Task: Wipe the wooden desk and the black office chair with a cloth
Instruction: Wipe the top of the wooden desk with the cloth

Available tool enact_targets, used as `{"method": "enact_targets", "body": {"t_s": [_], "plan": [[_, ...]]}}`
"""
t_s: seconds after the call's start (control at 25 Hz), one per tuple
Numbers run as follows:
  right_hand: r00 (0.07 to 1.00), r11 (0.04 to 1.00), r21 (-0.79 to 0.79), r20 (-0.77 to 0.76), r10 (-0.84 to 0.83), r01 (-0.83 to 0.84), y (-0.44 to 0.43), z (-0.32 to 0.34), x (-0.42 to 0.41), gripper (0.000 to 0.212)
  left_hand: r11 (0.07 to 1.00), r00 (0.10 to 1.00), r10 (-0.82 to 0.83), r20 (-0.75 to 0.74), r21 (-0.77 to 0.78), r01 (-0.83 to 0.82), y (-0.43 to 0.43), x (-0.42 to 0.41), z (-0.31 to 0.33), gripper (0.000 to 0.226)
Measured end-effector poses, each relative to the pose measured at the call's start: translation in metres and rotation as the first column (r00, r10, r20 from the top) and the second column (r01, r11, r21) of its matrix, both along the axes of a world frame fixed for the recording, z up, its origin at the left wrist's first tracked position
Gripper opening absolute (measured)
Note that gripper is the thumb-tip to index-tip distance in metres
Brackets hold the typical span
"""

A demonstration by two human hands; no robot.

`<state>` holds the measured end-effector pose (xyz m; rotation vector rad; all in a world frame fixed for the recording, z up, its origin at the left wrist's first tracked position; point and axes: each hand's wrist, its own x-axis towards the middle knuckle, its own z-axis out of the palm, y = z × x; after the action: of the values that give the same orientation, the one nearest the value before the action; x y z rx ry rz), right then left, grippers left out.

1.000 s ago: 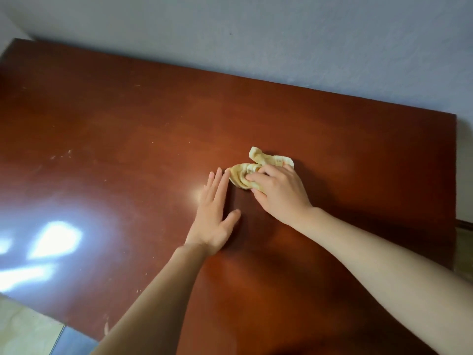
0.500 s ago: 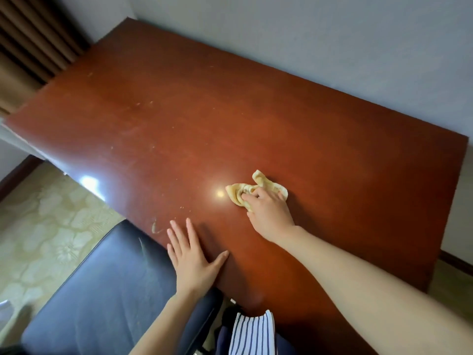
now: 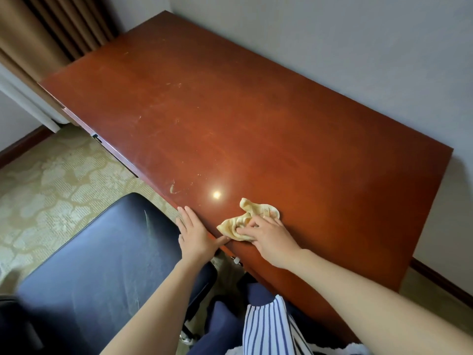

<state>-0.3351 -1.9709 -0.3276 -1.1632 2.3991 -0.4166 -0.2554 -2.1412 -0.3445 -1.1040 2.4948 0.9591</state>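
A reddish-brown wooden desk (image 3: pixel 243 119) fills the middle of the view, with scuffs and dust streaks on its top. A crumpled yellow cloth (image 3: pixel 245 217) lies near the desk's front edge. My right hand (image 3: pixel 268 233) presses down on the cloth with fingers bent over it. My left hand (image 3: pixel 195 233) rests flat at the desk's front edge, fingers straight, thumb toward the cloth. The black office chair (image 3: pixel 97 265) stands at the lower left, its seat under my left forearm, with pale streaks on it.
A grey wall runs behind the desk. Brown curtains (image 3: pixel 48 29) hang at the upper left. Patterned beige carpet (image 3: pixel 51 180) covers the floor left of the desk. A striped garment (image 3: pixel 268 326) and dark trousers show below the desk edge.
The view pulled back and both hands slid toward the desk's front edge. The cloth came along under my right hand. The chair and curtains came into sight.
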Motion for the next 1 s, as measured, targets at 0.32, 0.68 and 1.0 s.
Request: {"method": "enact_targets", "body": {"t_s": [0.32,0.68,1.0], "plan": [[0.971,0.968,0.076,0.024,0.239,-0.240,0.040,0.008,-0.005,0.046,0.998,0.997,-0.059,0.045,0.017,0.058,-0.003,0.003,0.007,0.134],[0.978,0.979,0.125,0.157,0.139,-0.159,-0.035,0.020,-0.054,0.042,0.999,0.999,-0.033,0.025,0.030,0.032,-0.003,0.004,0.008,0.134],[0.997,0.992,0.106,0.000,0.075,-0.074,-0.136,0.006,-0.061,0.038,0.998,1.000,-0.024,0.017,0.060,0.023,-0.003,0.002,0.007,0.137]]}}
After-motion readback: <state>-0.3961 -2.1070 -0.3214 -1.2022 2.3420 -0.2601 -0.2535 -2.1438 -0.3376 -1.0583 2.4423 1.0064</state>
